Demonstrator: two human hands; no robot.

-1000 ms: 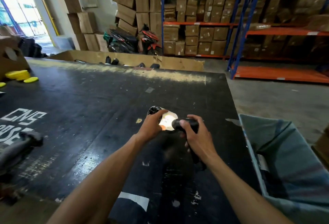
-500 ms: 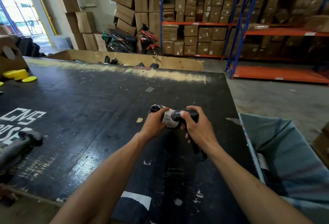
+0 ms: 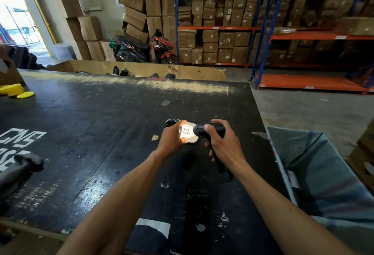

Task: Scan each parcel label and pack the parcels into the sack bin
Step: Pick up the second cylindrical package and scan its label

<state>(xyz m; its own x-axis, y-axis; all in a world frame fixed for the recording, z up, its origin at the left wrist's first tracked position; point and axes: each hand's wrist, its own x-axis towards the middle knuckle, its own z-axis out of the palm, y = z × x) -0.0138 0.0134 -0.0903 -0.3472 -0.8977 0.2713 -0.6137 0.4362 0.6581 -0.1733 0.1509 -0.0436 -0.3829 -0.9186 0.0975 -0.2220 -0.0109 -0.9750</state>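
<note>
Both your arms reach out over the table (image 3: 101, 125), left hand (image 3: 171, 140) and right hand (image 3: 223, 143) curled tight, nearly touching.

I am looking at a scuffed black-painted wooden worktop (image 3: 101, 133) that is carrying flat yellow round pads (image 3: 18, 91) at its far left edge, bearing white stencilled lettering (image 3: 18, 143) on its left side, and showing a white tape strip (image 3: 153, 227) near me.
</note>
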